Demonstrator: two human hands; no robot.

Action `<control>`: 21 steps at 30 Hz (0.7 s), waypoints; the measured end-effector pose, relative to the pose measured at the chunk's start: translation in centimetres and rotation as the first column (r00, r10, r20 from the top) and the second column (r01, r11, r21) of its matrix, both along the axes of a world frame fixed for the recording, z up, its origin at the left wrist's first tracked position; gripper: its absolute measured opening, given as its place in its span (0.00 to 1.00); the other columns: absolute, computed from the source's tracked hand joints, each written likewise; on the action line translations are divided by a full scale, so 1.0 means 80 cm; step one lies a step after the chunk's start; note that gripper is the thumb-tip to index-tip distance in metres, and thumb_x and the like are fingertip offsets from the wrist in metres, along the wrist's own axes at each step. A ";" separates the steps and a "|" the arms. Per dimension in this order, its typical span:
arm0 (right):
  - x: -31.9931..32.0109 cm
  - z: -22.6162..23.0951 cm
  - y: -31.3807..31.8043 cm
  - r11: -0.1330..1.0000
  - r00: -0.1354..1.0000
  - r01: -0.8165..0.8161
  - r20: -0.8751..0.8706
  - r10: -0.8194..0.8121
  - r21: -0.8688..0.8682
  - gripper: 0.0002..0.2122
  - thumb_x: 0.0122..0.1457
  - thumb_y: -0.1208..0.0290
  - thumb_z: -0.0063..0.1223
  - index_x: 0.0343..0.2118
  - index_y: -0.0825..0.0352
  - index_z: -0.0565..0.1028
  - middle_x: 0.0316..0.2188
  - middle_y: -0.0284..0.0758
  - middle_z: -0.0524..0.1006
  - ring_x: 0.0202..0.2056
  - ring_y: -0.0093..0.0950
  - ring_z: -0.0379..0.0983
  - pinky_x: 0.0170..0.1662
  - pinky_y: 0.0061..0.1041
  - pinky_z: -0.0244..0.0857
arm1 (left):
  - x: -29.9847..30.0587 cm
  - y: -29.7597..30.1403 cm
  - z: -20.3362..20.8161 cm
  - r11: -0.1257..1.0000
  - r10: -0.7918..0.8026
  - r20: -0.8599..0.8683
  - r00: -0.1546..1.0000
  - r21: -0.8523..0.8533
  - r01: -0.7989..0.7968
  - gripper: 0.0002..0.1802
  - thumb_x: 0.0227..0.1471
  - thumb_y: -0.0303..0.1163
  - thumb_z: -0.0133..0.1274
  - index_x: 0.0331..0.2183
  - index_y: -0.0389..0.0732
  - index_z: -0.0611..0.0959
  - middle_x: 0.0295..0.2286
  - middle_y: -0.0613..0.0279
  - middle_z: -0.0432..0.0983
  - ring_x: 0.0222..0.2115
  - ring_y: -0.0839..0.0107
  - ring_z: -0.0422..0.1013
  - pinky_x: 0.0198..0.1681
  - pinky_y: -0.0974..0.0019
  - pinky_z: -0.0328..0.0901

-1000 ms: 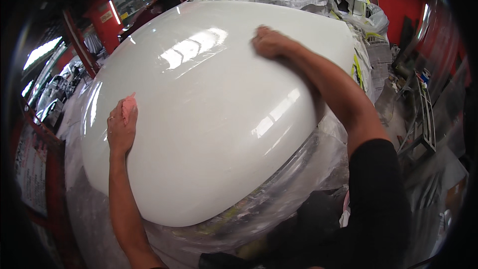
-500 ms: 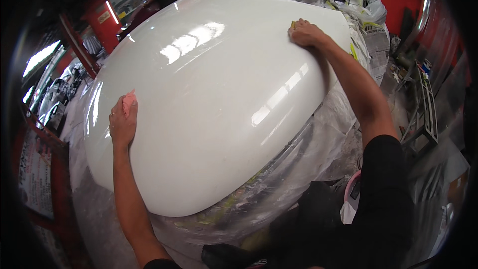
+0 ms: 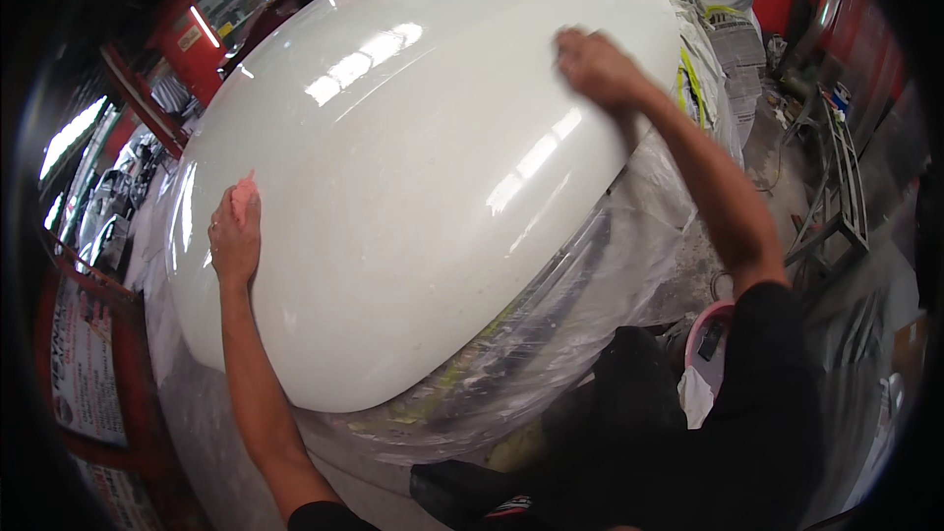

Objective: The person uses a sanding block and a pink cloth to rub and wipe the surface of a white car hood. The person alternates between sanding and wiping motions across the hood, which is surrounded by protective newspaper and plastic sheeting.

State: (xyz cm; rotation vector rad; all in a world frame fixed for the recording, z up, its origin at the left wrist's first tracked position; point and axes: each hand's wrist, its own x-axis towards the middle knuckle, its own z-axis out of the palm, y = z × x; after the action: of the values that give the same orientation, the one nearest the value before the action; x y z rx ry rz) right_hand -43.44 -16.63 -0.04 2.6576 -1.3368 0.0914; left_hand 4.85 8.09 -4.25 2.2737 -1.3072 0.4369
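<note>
A large glossy white car hood (image 3: 393, 226) spreads out before me, with bright light reflections on it. On its left side rests my left hand (image 3: 235, 244), fingers closed around a crumpled pink cloth (image 3: 245, 195). My right hand (image 3: 598, 69) is over the far right part of the hood, smeared by motion. Its fingers are curled in, and whatever they hold is hidden or too blurred to name.
Newspaper sheets (image 3: 736, 54) and yellow-green tape border the hood's far side. Clear plastic sheeting (image 3: 639, 226) drapes along its near right edge. A pink basin (image 3: 706, 344) with a white cloth (image 3: 695, 396) sits by my right side. A metal frame stand (image 3: 836, 187) stands at right.
My right hand has shifted slightly left and nearer across the hood and is now blurred. My left hand stays at the same spot on the hood with the pink cloth. The view has shifted a little.
</note>
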 end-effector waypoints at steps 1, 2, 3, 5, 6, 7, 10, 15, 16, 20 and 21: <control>0.032 -0.025 0.058 0.970 0.969 -0.237 0.064 0.240 -0.060 0.24 0.66 0.66 0.41 0.61 0.78 0.66 0.63 0.51 0.67 0.66 0.44 0.60 0.72 0.38 0.47 | 0.003 0.010 0.008 1.000 0.012 0.015 1.000 0.002 -0.012 0.34 0.64 0.54 0.48 0.62 0.43 0.69 0.56 0.43 0.70 0.57 0.43 0.65 0.62 0.48 0.59; 0.058 -0.080 0.133 0.884 0.785 -0.387 0.410 0.466 -0.263 0.25 0.64 0.65 0.44 0.61 0.75 0.68 0.63 0.48 0.67 0.66 0.42 0.61 0.72 0.39 0.47 | 0.006 0.017 0.014 1.000 0.011 0.027 1.000 0.009 -0.011 0.35 0.64 0.55 0.48 0.62 0.42 0.69 0.56 0.42 0.70 0.58 0.43 0.65 0.62 0.48 0.59; 0.052 -0.087 0.153 0.860 0.764 -0.415 0.400 0.507 -0.297 0.25 0.64 0.65 0.44 0.62 0.74 0.67 0.64 0.47 0.67 0.66 0.42 0.61 0.72 0.39 0.47 | 0.007 0.010 0.013 1.000 -0.010 0.028 1.000 0.009 0.009 0.35 0.63 0.55 0.47 0.63 0.42 0.69 0.56 0.42 0.69 0.58 0.43 0.65 0.62 0.48 0.59; 0.051 -0.088 0.182 0.798 0.697 -0.488 0.393 0.600 -0.353 0.26 0.65 0.64 0.44 0.64 0.72 0.65 0.65 0.46 0.66 0.66 0.41 0.61 0.72 0.40 0.46 | 0.035 0.018 0.010 0.999 -0.023 0.049 0.999 -0.041 0.025 0.34 0.64 0.55 0.47 0.63 0.43 0.69 0.56 0.41 0.69 0.58 0.43 0.65 0.62 0.48 0.59; 0.054 -0.093 0.190 0.764 0.653 -0.523 0.398 0.644 -0.378 0.27 0.65 0.64 0.44 0.65 0.71 0.64 0.65 0.46 0.66 0.67 0.40 0.61 0.72 0.41 0.46 | 0.050 0.027 0.011 0.998 -0.023 0.067 0.997 -0.056 0.027 0.34 0.64 0.55 0.47 0.63 0.44 0.69 0.56 0.41 0.69 0.57 0.43 0.65 0.62 0.48 0.59; 0.016 -0.103 0.117 0.841 0.735 -0.326 0.444 0.513 -0.433 0.25 0.67 0.64 0.41 0.64 0.72 0.66 0.65 0.46 0.65 0.66 0.41 0.60 0.71 0.40 0.47 | 0.048 0.021 0.013 0.998 -0.037 0.064 0.997 -0.052 0.041 0.34 0.64 0.55 0.46 0.62 0.44 0.69 0.56 0.41 0.69 0.58 0.43 0.64 0.62 0.48 0.59; -0.102 -0.060 -0.029 0.937 0.821 0.170 0.570 0.037 -0.305 0.23 0.69 0.62 0.34 0.61 0.70 0.69 0.64 0.51 0.65 0.68 0.45 0.57 0.72 0.39 0.43 | 0.020 -0.010 -0.013 0.996 -0.081 -0.020 0.997 -0.022 0.081 0.35 0.64 0.55 0.46 0.63 0.43 0.69 0.57 0.42 0.69 0.58 0.43 0.64 0.62 0.47 0.59; 0.035 -0.132 0.177 0.881 0.644 -0.185 0.623 0.443 -0.435 0.24 0.63 0.69 0.46 0.61 0.73 0.68 0.60 0.50 0.70 0.65 0.45 0.61 0.71 0.47 0.44 | 0.026 0.016 0.004 1.000 0.004 0.025 1.000 -0.017 -0.004 0.35 0.64 0.55 0.47 0.63 0.42 0.69 0.57 0.42 0.69 0.58 0.43 0.64 0.62 0.47 0.58; 0.055 -0.136 0.246 0.822 0.541 -0.409 0.620 0.568 -0.396 0.26 0.61 0.71 0.48 0.62 0.75 0.67 0.61 0.50 0.69 0.66 0.44 0.61 0.71 0.48 0.45 | 0.040 0.018 0.011 0.999 0.003 0.039 0.999 -0.032 -0.002 0.35 0.64 0.55 0.47 0.63 0.42 0.69 0.57 0.42 0.69 0.59 0.43 0.63 0.62 0.47 0.58; -0.015 -0.158 0.124 0.828 0.710 -0.211 0.501 0.495 -0.519 0.26 0.64 0.67 0.43 0.63 0.74 0.65 0.64 0.50 0.65 0.66 0.44 0.59 0.72 0.43 0.46 | 0.041 0.014 0.009 0.995 -0.087 0.019 0.996 -0.054 0.088 0.35 0.64 0.54 0.46 0.63 0.41 0.68 0.57 0.40 0.69 0.59 0.43 0.63 0.63 0.48 0.57; -0.070 -0.134 0.060 0.914 0.688 -0.024 0.657 0.308 -0.404 0.25 0.67 0.66 0.38 0.63 0.77 0.63 0.64 0.52 0.64 0.66 0.47 0.58 0.72 0.42 0.44 | 0.039 0.009 -0.001 0.996 -0.078 0.011 0.997 -0.047 0.078 0.35 0.65 0.54 0.46 0.63 0.40 0.68 0.56 0.40 0.69 0.59 0.43 0.63 0.62 0.48 0.58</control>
State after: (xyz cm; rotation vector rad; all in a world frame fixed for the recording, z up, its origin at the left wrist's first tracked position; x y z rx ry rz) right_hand -49.04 -11.80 -10.78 2.4605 -1.0467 1.3876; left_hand 7.98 8.84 -4.36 2.1761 -1.3702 0.4469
